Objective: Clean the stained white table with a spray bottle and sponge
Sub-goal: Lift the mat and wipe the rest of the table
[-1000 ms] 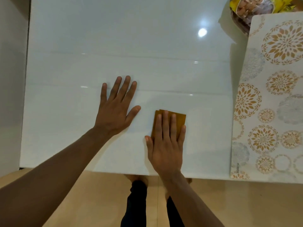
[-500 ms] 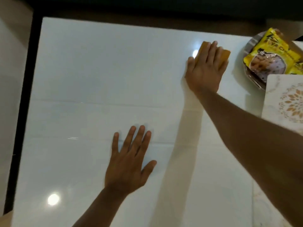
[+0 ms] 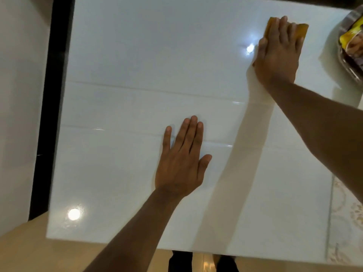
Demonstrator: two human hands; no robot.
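The glossy white table (image 3: 121, 55) fills most of the view. My right hand (image 3: 279, 54) lies flat with straight fingers on an orange-brown sponge (image 3: 302, 31) at the far right of the table, pressing it against the surface. Only the sponge's far edge and corners show past my fingers. My left hand (image 3: 182, 160) rests flat on the table's middle, fingers straight and close together, thumb out to the right. No spray bottle is in view.
A plate with a yellow snack packet (image 3: 351, 42) sits at the far right edge, close to the sponge. A patterned mat (image 3: 345, 222) covers the table's near right. A dark gap and a wall (image 3: 19, 95) run along the left. Ceiling lights reflect on the table.
My right hand slid the sponge from the near middle of the table out to the far right. The left hand stayed flat on the table and its fingers drew together.
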